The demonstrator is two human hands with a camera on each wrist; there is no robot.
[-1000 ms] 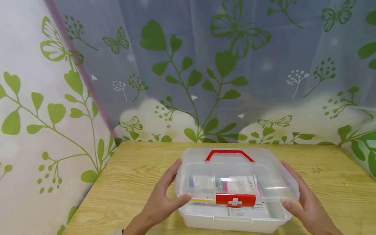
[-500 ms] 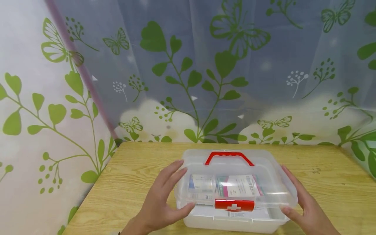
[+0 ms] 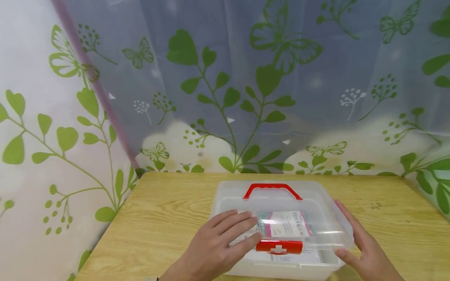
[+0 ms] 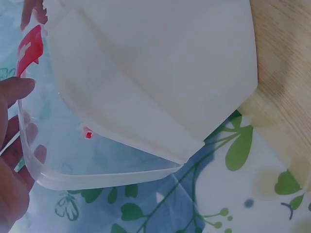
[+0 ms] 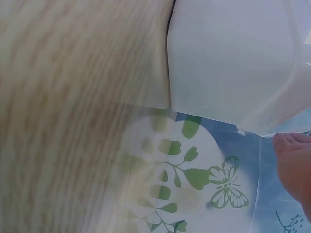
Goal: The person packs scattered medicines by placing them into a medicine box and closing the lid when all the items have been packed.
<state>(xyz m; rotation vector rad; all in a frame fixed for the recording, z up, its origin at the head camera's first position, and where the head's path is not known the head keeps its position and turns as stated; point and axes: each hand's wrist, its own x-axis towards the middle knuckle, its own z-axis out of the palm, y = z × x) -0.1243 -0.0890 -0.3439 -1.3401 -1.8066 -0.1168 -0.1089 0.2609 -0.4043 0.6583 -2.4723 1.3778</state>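
A first-aid box (image 3: 281, 269) of translucent plastic stands on the table, with its clear lid (image 3: 323, 207) tilted slightly up at the front. On the lid are a red carry handle (image 3: 272, 186) and a red latch (image 3: 279, 246) with a white cross. My left hand (image 3: 221, 244) lies over the lid's front left, fingers extended, its thumb beside the latch. In the left wrist view, a gap shows between lid and white tub (image 4: 146, 63). My right hand (image 3: 367, 246) holds the lid's right edge, thumb at the front corner. Medicine packets (image 3: 284, 224) show through the lid.
The box rests on a wood-grain table (image 3: 168, 203). Behind and left of it hangs a curtain (image 3: 211, 78) printed with green leaves and butterflies. Table surface extends on both sides of the box.
My left hand has moved from the lid's left edge rightward onto its top, near the latch. The lid's front has sunk a little. My right hand has stayed at the right edge.
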